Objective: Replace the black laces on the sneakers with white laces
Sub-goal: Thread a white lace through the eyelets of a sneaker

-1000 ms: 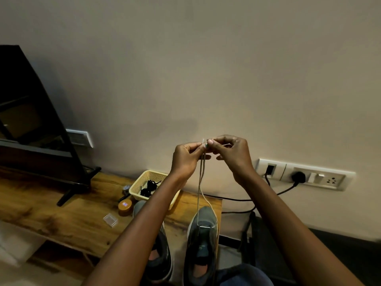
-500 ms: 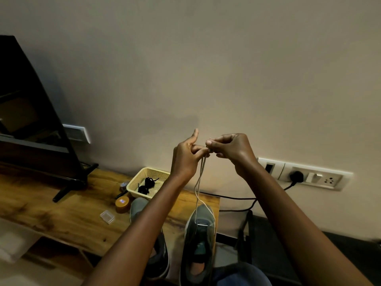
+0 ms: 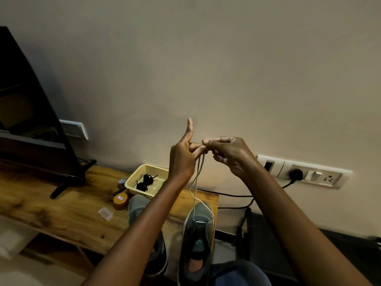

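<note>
**Both hands raised over the sneakers, white lace ends pinched between them**

At the far left a dark television (image 3: 24,112) stands on the wooden table (image 3: 61,211), its foot splayed toward the wall. Further along the tabletop lie a small clear plastic piece (image 3: 105,213) and a round orange tin (image 3: 120,200), then a pale yellow basket (image 3: 148,179) with the black laces (image 3: 145,181) bundled inside it. Just in front of the basket sits the left sneaker (image 3: 142,211), grey, partly hidden behind a forearm. The left hand (image 3: 182,157) is lifted above the table, index finger pointing straight up, its other fingers curled in where the white lace (image 3: 195,182) hangs. The right hand (image 3: 228,154) meets it fingertip to fingertip, thumb and forefinger pinching the lace ends. From there two strands drop to the right sneaker (image 3: 198,234), which stands near the table's right edge with one white bar across its lowest eyelets. On the wall to the right is a white socket panel (image 3: 305,172) with a black plug in it
</note>
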Demonstrator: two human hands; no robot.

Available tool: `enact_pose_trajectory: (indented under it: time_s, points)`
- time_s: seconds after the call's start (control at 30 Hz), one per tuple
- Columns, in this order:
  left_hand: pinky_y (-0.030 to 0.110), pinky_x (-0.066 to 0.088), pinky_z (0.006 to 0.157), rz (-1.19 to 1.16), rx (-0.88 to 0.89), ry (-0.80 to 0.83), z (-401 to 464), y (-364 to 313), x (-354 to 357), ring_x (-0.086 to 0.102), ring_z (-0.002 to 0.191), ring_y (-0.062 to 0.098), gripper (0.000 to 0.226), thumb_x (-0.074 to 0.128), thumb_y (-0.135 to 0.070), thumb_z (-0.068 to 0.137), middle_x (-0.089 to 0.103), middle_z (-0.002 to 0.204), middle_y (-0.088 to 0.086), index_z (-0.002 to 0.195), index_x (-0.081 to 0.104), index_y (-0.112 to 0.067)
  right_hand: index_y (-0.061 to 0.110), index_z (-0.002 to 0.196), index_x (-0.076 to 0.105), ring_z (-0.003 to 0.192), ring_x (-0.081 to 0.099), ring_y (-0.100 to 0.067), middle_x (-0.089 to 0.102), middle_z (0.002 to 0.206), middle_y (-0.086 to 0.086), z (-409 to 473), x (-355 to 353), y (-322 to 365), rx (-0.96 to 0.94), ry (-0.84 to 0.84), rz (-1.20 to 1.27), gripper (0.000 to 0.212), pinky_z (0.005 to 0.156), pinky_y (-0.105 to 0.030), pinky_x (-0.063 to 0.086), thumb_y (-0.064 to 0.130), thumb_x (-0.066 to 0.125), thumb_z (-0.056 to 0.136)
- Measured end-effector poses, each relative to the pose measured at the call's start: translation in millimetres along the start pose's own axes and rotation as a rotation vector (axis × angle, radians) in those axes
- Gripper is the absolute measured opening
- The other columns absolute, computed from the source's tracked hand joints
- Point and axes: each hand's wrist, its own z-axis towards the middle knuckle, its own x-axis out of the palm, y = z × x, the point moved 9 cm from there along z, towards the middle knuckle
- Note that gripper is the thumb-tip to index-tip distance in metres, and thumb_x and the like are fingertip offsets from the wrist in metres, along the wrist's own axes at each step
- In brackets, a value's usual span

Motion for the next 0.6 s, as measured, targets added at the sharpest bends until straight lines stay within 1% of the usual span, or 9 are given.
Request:
enact_pose_trajectory:
  time_s: [0.07, 0.1, 0.17, 0.23, 0.3, 0.37, 0.47, 0.53, 0.6]
  points:
    - [-0.005, 0.036, 0.08, -0.023, -0.047, 0.027, -3, 5, 3, 0.067, 0.089, 0.003, 0.085, 0.07, -0.024, 0.083, 0.074, 0.098, 0.004, 0.151, 0.02, -0.02, 0.003, 0.086, 0.07, 0.065, 0.059, -0.005, 0.068, 0.077, 0.0, 1, 0, 1, -0.047, -0.04, -0.035, 0.01, 0.061, -0.018, 0.046, 0.012, 0.074, 0.081]
    - [0.0, 0.036, 0.085, -0.044, -0.087, 0.043, -9, 11, 7, 0.064, 0.105, 0.008, 0.089, 0.071, -0.029, 0.081, 0.07, 0.113, 0.003, 0.152, 0.017, -0.022, 0.007, 0.081, 0.069, 0.066, 0.06, -0.002, 0.068, 0.077, 0.002, 1, -1, 2, -0.068, -0.067, -0.04, 0.006, 0.061, -0.016, 0.045, 0.011, 0.074, 0.081]
    - [0.016, 0.037, 0.095, -0.077, -0.216, 0.095, -34, 39, 22, 0.047, 0.128, 0.011, 0.101, 0.073, -0.039, 0.078, 0.052, 0.14, 0.0, 0.153, 0.007, -0.025, 0.011, 0.075, 0.067, 0.06, 0.06, 0.006, 0.067, 0.076, 0.005, 2, -4, 4, -0.121, -0.128, -0.021, 0.01, 0.058, -0.01, 0.044, 0.01, 0.074, 0.082]
    - [0.026, 0.034, 0.102, -0.104, -0.413, 0.204, -75, 83, 46, 0.031, 0.14, 0.015, 0.109, 0.075, -0.04, 0.078, 0.028, 0.155, -0.001, 0.153, -0.004, -0.028, 0.011, 0.075, 0.067, 0.054, 0.058, 0.009, 0.065, 0.074, 0.004, 3, -8, 8, -0.177, -0.174, -0.007, 0.01, 0.053, -0.005, 0.043, 0.009, 0.073, 0.082]
    - [0.036, 0.03, 0.111, -0.052, -0.633, 0.314, -124, 135, 65, 0.023, 0.143, 0.021, 0.11, 0.075, -0.039, 0.079, 0.014, 0.159, -0.001, 0.152, -0.007, -0.031, 0.008, 0.079, 0.067, 0.059, 0.059, 0.003, 0.065, 0.075, 0.002, 3, -11, 14, -0.214, -0.188, -0.006, 0.006, 0.053, -0.005, 0.042, 0.008, 0.072, 0.083]
    - [0.038, 0.028, 0.112, 0.041, -0.757, 0.422, -164, 176, 77, 0.024, 0.143, 0.025, 0.1, 0.07, -0.031, 0.084, 0.018, 0.158, 0.001, 0.153, -0.002, -0.029, 0.011, 0.078, 0.067, 0.066, 0.062, -0.003, 0.067, 0.077, 0.0, 4, -10, 20, -0.239, -0.175, -0.015, 0.008, 0.054, -0.006, 0.043, 0.008, 0.07, 0.084]
    - [0.032, 0.027, 0.113, 0.161, -0.751, 0.552, -196, 204, 92, 0.027, 0.142, 0.023, 0.074, 0.048, -0.004, 0.092, 0.02, 0.158, 0.004, 0.153, 0.01, -0.023, 0.013, 0.078, 0.067, 0.069, 0.065, -0.006, 0.069, 0.079, -0.002, 8, -8, 24, -0.257, -0.161, -0.029, 0.008, 0.057, -0.007, 0.045, 0.009, 0.07, 0.085]
    - [0.027, 0.025, 0.114, 0.271, -0.708, 0.582, -205, 211, 93, 0.022, 0.144, 0.021, 0.071, 0.039, 0.005, 0.092, 0.015, 0.16, 0.004, 0.153, 0.01, -0.018, 0.012, 0.079, 0.067, 0.069, 0.065, -0.007, 0.069, 0.08, -0.003, 10, -7, 25, -0.26, -0.165, -0.025, 0.007, 0.058, -0.008, 0.046, 0.009, 0.07, 0.085]
    - [0.025, 0.025, 0.112, 0.359, -0.664, 0.568, -206, 214, 92, 0.021, 0.145, 0.019, 0.072, 0.034, 0.011, 0.091, 0.012, 0.16, 0.002, 0.154, 0.011, -0.017, 0.014, 0.078, 0.067, 0.07, 0.065, -0.008, 0.069, 0.08, -0.003, 13, -6, 25, -0.264, -0.178, -0.017, 0.009, 0.06, -0.01, 0.047, 0.01, 0.07, 0.085]
